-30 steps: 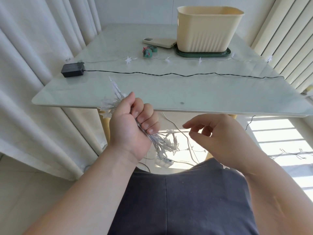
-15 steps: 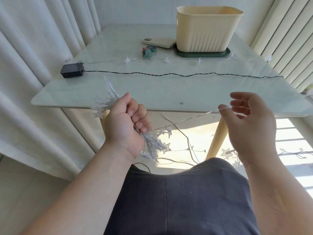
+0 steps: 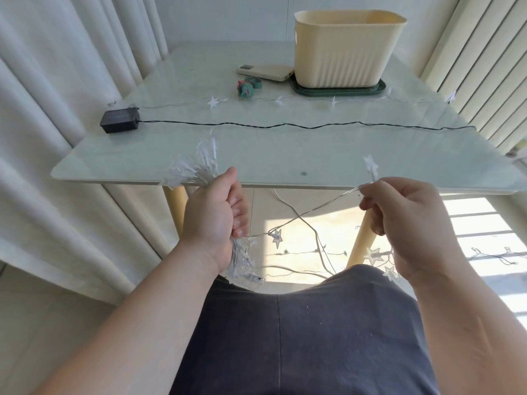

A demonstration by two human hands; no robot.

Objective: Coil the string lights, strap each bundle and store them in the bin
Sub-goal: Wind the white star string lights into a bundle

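Left hand [image 3: 212, 220]: fingers [image 3: 238, 206] curled tight round the bundle [image 3: 199, 169] of star lights, with stars fanning out above the fist and more hanging below it. Right hand [image 3: 405, 223]: thumb and forefinger pinch the wire [image 3: 313, 213], the other fingers loosely bent; one star [image 3: 370, 166] stands up just above the pinch. The wire runs taut from that pinch down to the left fist. Both hands are well in front of the bin [image 3: 346, 49], at the near edge of the tabletop [image 3: 285, 155]. More string trails on the floor [image 3: 313, 252] below. The bin stands upright at the far side on a green lid [image 3: 339, 91]. Touching or just left of the bin is a phone [image 3: 265, 72]; the straps [image 3: 246, 88] lie in front of the phone. A second string of lights [image 3: 214, 102] lies in front of the bin, and nearer than that a black cord [image 3: 285, 126] runs from a battery box [image 3: 119, 124] far left of the bin.
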